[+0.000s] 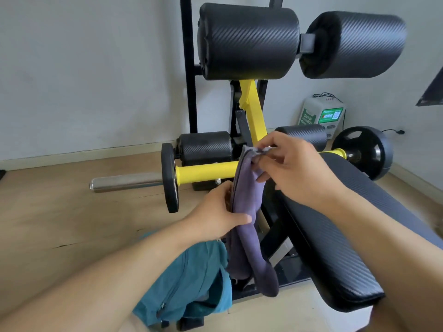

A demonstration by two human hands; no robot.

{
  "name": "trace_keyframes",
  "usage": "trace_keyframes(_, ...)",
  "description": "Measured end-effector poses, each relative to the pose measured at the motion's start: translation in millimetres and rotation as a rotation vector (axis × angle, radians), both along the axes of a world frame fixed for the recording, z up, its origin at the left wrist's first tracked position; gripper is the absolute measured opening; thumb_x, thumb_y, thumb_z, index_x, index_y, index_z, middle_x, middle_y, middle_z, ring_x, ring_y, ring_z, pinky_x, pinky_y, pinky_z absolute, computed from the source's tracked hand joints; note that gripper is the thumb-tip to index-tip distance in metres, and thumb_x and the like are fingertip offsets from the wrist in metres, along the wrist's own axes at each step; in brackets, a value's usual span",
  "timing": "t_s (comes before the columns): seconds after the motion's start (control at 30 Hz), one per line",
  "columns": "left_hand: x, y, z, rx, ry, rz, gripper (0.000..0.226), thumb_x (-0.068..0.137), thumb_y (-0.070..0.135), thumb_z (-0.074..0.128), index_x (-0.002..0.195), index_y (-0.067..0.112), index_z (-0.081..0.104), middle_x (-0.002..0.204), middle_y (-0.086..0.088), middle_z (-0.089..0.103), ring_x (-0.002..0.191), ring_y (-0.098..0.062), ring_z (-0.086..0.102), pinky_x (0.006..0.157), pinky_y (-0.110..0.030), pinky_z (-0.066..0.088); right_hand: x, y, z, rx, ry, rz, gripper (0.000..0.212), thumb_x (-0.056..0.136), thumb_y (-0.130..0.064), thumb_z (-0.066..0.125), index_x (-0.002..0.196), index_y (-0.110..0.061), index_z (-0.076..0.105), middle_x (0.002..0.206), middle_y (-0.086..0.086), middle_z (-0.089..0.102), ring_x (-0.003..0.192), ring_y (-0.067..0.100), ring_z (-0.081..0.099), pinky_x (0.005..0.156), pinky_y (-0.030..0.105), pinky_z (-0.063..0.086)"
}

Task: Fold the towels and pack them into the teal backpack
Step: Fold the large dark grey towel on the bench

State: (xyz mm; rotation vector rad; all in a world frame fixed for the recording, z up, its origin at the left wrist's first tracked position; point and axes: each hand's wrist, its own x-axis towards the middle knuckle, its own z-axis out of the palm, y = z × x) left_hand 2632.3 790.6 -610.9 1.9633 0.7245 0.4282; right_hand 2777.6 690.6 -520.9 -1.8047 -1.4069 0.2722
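Observation:
A purple towel [249, 212] hangs lengthwise in the air in front of me. My right hand [294, 168] pinches its top corners at the upper end. My left hand [218, 212] grips the towel's left edge about halfway down, thumb across the cloth. The towel's lower end dangles beside the teal backpack [191, 281], which lies on the floor below my left forearm with its zipper side up.
A black padded bench [340, 236] runs along the right. A yellow and black gym machine [206, 171] with roller pads and a weight plate [364, 152] stands behind the towel. Wooden floor [72, 212] extends to the left.

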Motion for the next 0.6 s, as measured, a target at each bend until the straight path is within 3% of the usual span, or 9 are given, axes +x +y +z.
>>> trace_keyframes(0.17, 15.6, 4.5, -1.3, 0.120, 0.144, 0.073, 0.025, 0.072, 0.027, 0.068, 0.093, 0.037, 0.058, 0.089, 0.014, 0.069, 0.082, -0.009, 0.066, 0.072, -0.035, 0.058, 26.0, -11.1, 31.8, 0.279, 0.298, -0.085, 0.008, 0.102, -0.011, 0.057, 0.101, -0.018, 0.060, 0.087, 0.003, 0.079, 0.077, 0.019, 0.078, 0.052, 0.033, 0.059)
trace_keyframes(0.27, 19.1, 10.7, 3.1, 0.248, 0.240, 0.107, 0.018, 0.080, 0.027, 0.068, 0.093, 0.034, 0.057, 0.080, 0.012, 0.064, 0.070, -0.003, 0.057, 0.055, -0.024, 0.042, 48.1, -22.7, 34.1, 0.458, 0.407, -0.146, 0.011, 0.104, -0.009, 0.053, 0.100, -0.018, 0.058, 0.089, 0.003, 0.079, 0.081, 0.025, 0.078, 0.048, 0.028, 0.056)
trace_keyframes(0.33, 21.3, 17.2, 6.5, 0.277, 0.172, 0.144, 0.010, 0.082, 0.024, 0.068, 0.086, 0.026, 0.059, 0.076, 0.006, 0.064, 0.068, -0.013, 0.057, 0.055, -0.028, 0.041, 62.9, -33.0, 33.6, 0.520, 0.457, -0.209, 0.011, 0.104, -0.010, 0.053, 0.100, -0.018, 0.058, 0.090, 0.005, 0.079, 0.082, 0.027, 0.078, 0.050, 0.028, 0.056)
trace_keyframes(0.4, 25.0, 26.9, 10.7, 0.237, 0.020, 0.192, 0.004, 0.080, 0.024, 0.067, 0.079, 0.023, 0.063, 0.075, 0.001, 0.067, 0.074, -0.023, 0.061, 0.065, -0.034, 0.048, 80.0, -44.1, 29.7, 0.557, 0.498, -0.304, 0.011, 0.102, -0.009, 0.054, 0.099, -0.018, 0.059, 0.087, 0.005, 0.079, 0.083, 0.028, 0.077, 0.055, 0.033, 0.059)
trace_keyframes(0.47, 28.5, 30.1, 20.7, 0.079, -0.145, 0.248, 0.015, 0.080, 0.024, 0.065, 0.065, 0.024, 0.060, 0.066, 0.005, 0.062, 0.069, -0.020, 0.057, 0.065, -0.034, 0.043, 97.8, -56.3, 22.4, 0.594, 0.508, -0.430, 0.008, 0.099, -0.013, 0.058, 0.094, -0.018, 0.061, 0.076, 0.002, 0.076, 0.078, 0.024, 0.076, 0.063, 0.042, 0.061)
trace_keyframes(0.53, 33.1, 28.8, 31.7, -0.285, -0.360, 0.282, 0.030, 0.081, 0.026, 0.059, 0.052, 0.024, 0.050, 0.055, 0.006, 0.049, 0.061, -0.017, 0.044, 0.058, -0.032, 0.034, 113.4, -70.9, 13.7, 0.559, 0.399, -0.611, 0.013, 0.094, -0.026, 0.062, 0.085, -0.017, 0.063, 0.062, -0.001, 0.066, 0.061, 0.017, 0.065, 0.063, 0.041, 0.054)
trace_keyframes(0.6, 38.5, 25.5, 39.9, -0.665, -0.385, 0.240, 0.040, 0.088, 0.025, 0.054, 0.050, 0.022, 0.045, 0.048, 0.004, 0.045, 0.051, -0.015, 0.044, 0.048, -0.024, 0.033, 125.8, -85.8, 5.7, 0.499, 0.254, -0.757, 0.032, 0.090, -0.037, 0.064, 0.075, -0.008, 0.062, 0.058, 0.000, 0.055, 0.058, 0.014, 0.050, 0.063, 0.034, 0.045)
